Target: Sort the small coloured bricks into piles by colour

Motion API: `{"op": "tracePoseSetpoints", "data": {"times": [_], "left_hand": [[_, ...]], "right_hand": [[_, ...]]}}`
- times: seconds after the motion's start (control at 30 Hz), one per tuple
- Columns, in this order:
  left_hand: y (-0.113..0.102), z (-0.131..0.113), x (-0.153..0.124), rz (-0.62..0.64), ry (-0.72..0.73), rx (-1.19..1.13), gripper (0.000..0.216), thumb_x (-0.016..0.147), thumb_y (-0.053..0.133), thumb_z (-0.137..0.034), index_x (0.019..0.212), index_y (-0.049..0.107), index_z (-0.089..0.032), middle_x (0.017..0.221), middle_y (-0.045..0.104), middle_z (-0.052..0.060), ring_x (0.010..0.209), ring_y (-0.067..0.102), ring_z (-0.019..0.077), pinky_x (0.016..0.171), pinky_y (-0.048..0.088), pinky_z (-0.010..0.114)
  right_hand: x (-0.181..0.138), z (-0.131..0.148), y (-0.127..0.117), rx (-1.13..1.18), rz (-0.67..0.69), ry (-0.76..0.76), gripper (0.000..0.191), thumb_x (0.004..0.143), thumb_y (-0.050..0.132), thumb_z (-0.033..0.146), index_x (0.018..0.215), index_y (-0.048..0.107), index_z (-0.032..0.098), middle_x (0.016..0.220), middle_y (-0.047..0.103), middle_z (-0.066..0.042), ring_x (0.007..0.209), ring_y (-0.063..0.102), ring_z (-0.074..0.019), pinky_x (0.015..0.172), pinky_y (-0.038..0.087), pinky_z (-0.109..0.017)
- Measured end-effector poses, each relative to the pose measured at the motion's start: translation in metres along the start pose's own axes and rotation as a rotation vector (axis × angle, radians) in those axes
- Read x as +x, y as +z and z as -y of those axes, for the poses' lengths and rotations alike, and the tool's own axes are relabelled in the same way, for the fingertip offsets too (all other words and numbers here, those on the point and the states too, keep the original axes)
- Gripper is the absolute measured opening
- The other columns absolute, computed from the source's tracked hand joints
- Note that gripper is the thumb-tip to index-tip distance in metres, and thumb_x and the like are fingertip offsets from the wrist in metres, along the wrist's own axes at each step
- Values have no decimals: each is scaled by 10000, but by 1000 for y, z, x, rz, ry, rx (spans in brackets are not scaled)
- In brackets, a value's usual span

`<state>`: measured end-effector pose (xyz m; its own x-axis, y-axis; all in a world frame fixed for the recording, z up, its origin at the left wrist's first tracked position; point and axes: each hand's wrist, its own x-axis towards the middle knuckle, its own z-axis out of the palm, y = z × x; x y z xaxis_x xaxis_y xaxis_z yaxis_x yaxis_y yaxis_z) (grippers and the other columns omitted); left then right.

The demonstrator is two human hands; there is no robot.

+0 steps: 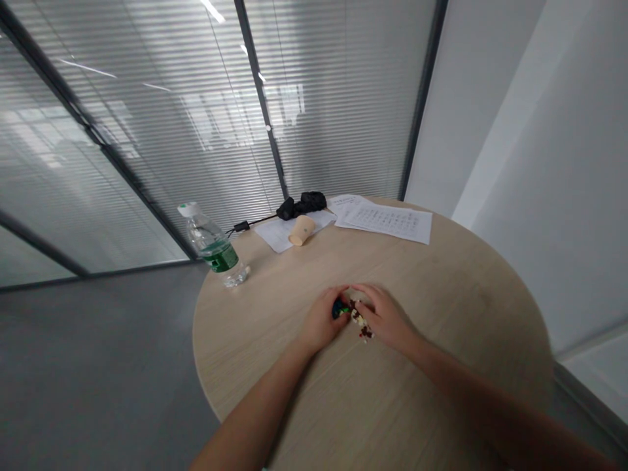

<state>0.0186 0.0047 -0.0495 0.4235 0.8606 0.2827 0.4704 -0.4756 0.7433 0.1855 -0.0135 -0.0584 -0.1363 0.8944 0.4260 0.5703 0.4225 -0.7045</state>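
Observation:
My left hand (324, 319) curls around a small dark blue thing with green bits (338, 307), whose kind I cannot make out. My right hand (383, 316) rests opposite on the table, thumb and fingers apart and bent around a small pile of dark red and off-white bean-like pieces (359, 317). Its thumb touches or hovers just over the pile. The fingertips of both hands nearly meet on the far side. A few more red and white pieces lie on the near side of the pile. My fingers hide part of the blue thing.
The round wooden table (441, 314) carries a clear water bottle with a green label (219, 254) at its left edge. Toward the back are a paper cup on its side (301, 230), printed sheets (387, 220), a black bundle (304, 204) and a black cable connector (242, 226). Glass panels stand behind.

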Motion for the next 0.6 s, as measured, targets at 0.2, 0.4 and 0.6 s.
{"op": "tracePoseSetpoints", "data": {"times": [0.2,0.4,0.6], "left_hand": [[-3,-3,7,-286,-158,-260,288,789,496,-212,1063,561,-152,939,613,57,893,592,165,877,457,321],[0,-5,5,-302,-237,-267,385,885,371,-437,1039,595,-165,998,647,73,980,586,197,943,422,362],[3,-9,3,-263,-168,-401,517,900,279,-541,1053,590,-158,1035,648,102,1000,587,203,957,418,379]], "right_hand": [[-7,8,18,-258,197,-228,583,774,612,388,1283,468,144,1308,488,-164,1256,376,-303,1060,287,-510],[9,14,22,12,257,-245,297,814,501,109,1078,607,192,1105,622,-74,1040,561,-167,925,454,-326],[3,10,2,31,114,-155,296,851,485,222,1124,596,225,1169,606,-63,1093,541,-177,974,415,-372]]}}
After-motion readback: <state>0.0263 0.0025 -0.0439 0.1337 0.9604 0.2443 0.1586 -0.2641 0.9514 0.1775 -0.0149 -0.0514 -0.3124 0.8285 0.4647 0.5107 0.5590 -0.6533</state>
